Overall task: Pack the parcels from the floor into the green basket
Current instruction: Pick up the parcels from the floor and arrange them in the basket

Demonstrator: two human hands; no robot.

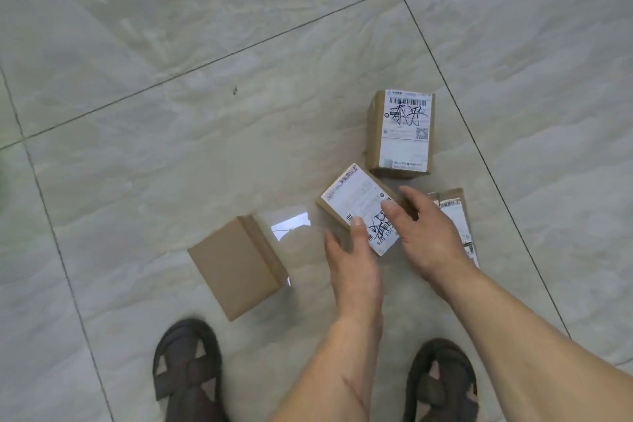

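Observation:
Four cardboard parcels lie on the tiled floor. A plain brown parcel [238, 267] lies at the left. A labelled parcel with handwriting [400, 134] stands further away. The middle labelled parcel [356, 199] sits between my two hands. My left hand [352, 257] presses on its near left edge with the thumb on the label. My right hand [424, 233] clasps its right side, also with the thumb on the label. A fourth labelled parcel [459, 216] lies mostly hidden under my right hand. The green basket is not in view.
My two feet in dark sandals [186, 370] [442, 384] stand at the bottom of the view, close to the parcels. Pale marbled floor tiles [205, 27] with dark grout lines stretch away on all sides.

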